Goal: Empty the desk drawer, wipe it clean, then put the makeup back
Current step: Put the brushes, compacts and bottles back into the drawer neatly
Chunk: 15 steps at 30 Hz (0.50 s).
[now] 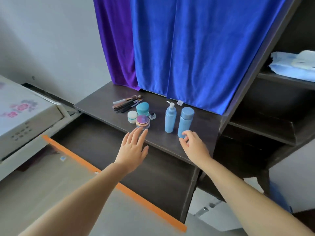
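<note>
The dark desk drawer point(109, 150) is pulled out, orange tape along its front edge, nothing visible inside. On the desk top point(95, 103) stand the makeup items: a bundle of brushes point(127, 105), a teal jar point(142, 109), a white jar point(132, 116), an iridescent-lidded compact jar point(142, 122), a small black-capped pot point(152, 115), a blue pump bottle point(170, 118) and a blue capped bottle point(185, 120). My left hand point(134, 147) reaches with straight fingers, fingertips just short of the compact jar. My right hand point(193, 144) has fingers curling at the base of the capped bottle, holding nothing.
Blue point(196, 48) and purple point(115, 41) cloths hang behind the desk. Dark shelves point(272, 103) stand to the right with folded light-blue fabric point(293, 65) on top. A white appliance with a floral cover point(20, 113) sits to the left of the drawer.
</note>
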Tool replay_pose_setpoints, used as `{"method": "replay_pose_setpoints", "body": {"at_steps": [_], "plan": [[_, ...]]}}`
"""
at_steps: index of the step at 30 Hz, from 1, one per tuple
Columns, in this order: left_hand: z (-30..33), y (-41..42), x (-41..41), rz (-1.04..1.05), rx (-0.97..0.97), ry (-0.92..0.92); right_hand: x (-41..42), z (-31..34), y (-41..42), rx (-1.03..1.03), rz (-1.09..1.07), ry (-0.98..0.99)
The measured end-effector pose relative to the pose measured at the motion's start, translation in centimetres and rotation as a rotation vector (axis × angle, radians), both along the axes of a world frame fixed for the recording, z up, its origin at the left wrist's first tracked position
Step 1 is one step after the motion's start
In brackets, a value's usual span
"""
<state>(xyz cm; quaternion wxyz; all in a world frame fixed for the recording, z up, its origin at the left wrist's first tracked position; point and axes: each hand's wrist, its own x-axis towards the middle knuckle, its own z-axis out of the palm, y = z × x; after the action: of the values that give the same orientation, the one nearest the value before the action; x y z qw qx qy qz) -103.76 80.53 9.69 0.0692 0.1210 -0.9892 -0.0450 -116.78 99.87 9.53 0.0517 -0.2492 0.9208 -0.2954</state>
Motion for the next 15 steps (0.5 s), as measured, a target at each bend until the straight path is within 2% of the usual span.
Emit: {"method": "replay_pose_setpoints", "body": {"at_steps": [7,15], "plan": [[-0.4,-9.3,1.9,-0.024,0.047,0.015,3.2,-0.5,-8.8,0.002,-0.019,-0.022],[-1.9,-17.3,-2.3,-0.023,0.082,-0.024,-1.7,-1.1,-18.3,-0.021,-0.013,-0.021]]}}
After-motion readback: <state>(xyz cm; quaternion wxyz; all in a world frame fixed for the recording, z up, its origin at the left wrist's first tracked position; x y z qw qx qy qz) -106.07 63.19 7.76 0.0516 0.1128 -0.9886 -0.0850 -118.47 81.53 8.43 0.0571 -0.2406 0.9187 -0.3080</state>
